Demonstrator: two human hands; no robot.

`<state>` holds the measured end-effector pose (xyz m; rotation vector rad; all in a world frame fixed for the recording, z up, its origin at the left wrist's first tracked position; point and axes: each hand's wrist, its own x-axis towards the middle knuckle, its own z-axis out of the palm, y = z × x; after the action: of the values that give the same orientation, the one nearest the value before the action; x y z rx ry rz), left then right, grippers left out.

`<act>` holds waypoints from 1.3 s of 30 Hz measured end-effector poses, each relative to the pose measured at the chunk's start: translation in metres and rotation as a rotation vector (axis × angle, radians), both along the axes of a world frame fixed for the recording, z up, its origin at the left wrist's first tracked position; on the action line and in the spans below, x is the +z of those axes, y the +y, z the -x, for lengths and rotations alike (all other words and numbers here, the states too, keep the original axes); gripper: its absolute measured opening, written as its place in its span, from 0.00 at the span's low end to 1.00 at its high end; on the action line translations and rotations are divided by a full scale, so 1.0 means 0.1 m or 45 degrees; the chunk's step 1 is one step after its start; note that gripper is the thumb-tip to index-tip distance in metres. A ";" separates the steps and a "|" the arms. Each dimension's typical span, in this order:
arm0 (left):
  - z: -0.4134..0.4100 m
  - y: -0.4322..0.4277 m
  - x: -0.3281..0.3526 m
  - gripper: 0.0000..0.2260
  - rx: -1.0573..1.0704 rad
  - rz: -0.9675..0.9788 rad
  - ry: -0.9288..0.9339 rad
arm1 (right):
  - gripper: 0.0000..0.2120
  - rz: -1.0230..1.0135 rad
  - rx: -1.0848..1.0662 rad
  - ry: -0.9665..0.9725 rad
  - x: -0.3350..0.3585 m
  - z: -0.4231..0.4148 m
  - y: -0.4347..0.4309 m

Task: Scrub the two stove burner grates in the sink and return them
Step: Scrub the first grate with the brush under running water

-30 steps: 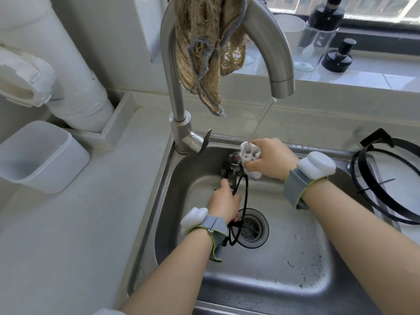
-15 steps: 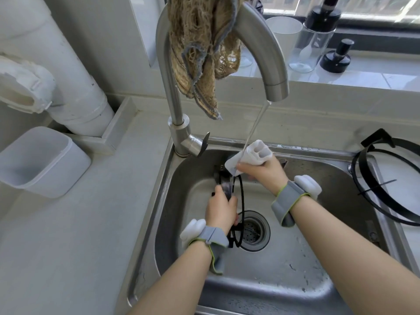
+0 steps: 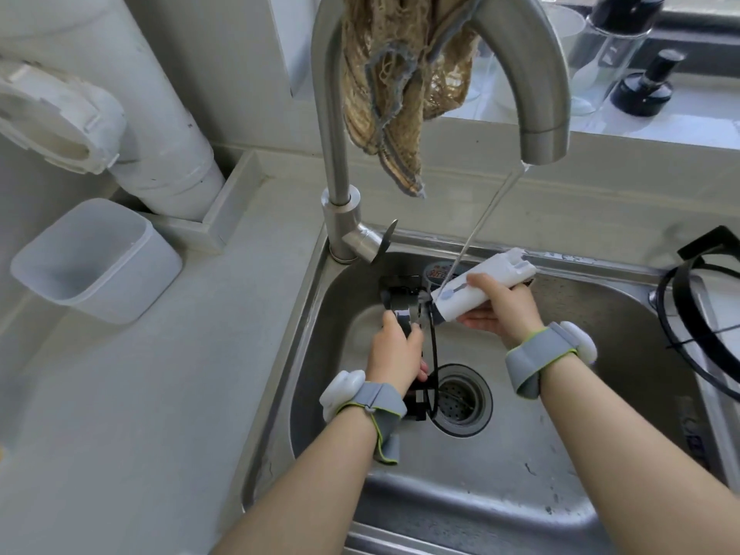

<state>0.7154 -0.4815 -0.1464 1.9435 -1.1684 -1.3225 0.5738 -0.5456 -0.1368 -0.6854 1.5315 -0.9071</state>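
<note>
My left hand (image 3: 394, 350) grips a black burner grate (image 3: 402, 304) and holds it on edge inside the steel sink (image 3: 520, 494), with its ring hanging down toward the drain. My right hand (image 3: 500, 310) holds a white scrubber tool (image 3: 476, 288) whose tip touches the top of the grate. A thin stream of water from the tap (image 3: 536, 94) falls onto the scrubber. A second black grate (image 3: 704, 314) lies on the counter at the right edge, partly cut off by the frame.
A tan mesh cloth (image 3: 400, 86) hangs over the tap's neck. A white plastic tub (image 3: 92, 262) stands on the grey counter at the left, under a white pipe (image 3: 132, 114). Bottles and a glass (image 3: 644, 86) line the window sill behind.
My right hand has turned the scrubber from upright to lying sideways, with its tip against the grate. My left hand keeps its grip on the grate.
</note>
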 end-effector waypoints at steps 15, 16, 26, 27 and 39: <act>0.09 -0.04 0.04 0.04 -0.114 -0.013 -0.099 | 0.08 -0.032 -0.291 -0.214 -0.03 0.02 0.07; 0.10 -0.04 0.03 0.04 -0.110 -0.015 -0.098 | 0.08 -0.020 -0.250 -0.178 -0.02 -0.01 0.05; 0.11 -0.06 0.02 0.04 -0.088 -0.019 -0.084 | 0.05 0.081 -0.008 -0.017 0.09 -0.03 -0.07; 0.12 -0.07 0.02 0.04 -0.080 -0.020 -0.076 | 0.05 0.085 -0.008 -0.010 0.10 -0.04 -0.07; 0.15 -0.09 0.04 0.07 -0.099 -0.042 -0.060 | 0.03 0.209 -0.126 -0.142 0.10 -0.01 0.22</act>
<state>0.7002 -0.4900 -0.1428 1.9807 -1.2643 -1.3499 0.5743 -0.5240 -0.1269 -0.6685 1.4126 -1.1369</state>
